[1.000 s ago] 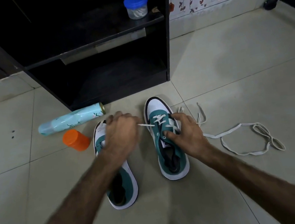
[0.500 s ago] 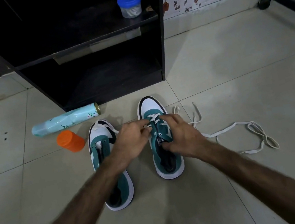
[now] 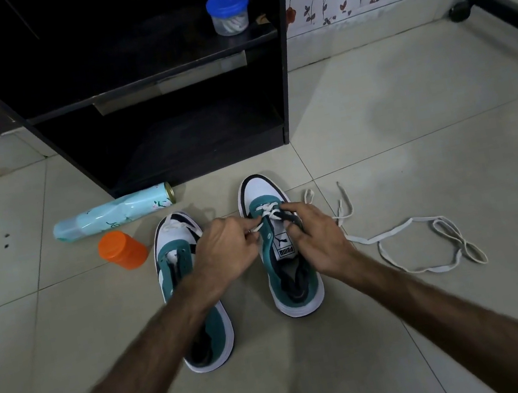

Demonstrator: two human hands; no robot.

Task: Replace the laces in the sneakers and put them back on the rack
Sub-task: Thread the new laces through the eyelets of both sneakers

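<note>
White lace [image 3: 265, 213] is getting threaded through the right-hand teal sneaker [image 3: 279, 244] on the floor, near the black rack [image 3: 287, 88]. Left hand [image 3: 226, 253] is pinching the lace tip; right hand [image 3: 317, 238] is gripping the eyelet flap. Next move probably needs the tip poked through the next eyelet.

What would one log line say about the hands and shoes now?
left hand: pinches lace | right hand: holds right shoe | left shoe: floor

Single head-worn view, forward and down, close over the floor [image 3: 413, 143]
</note>
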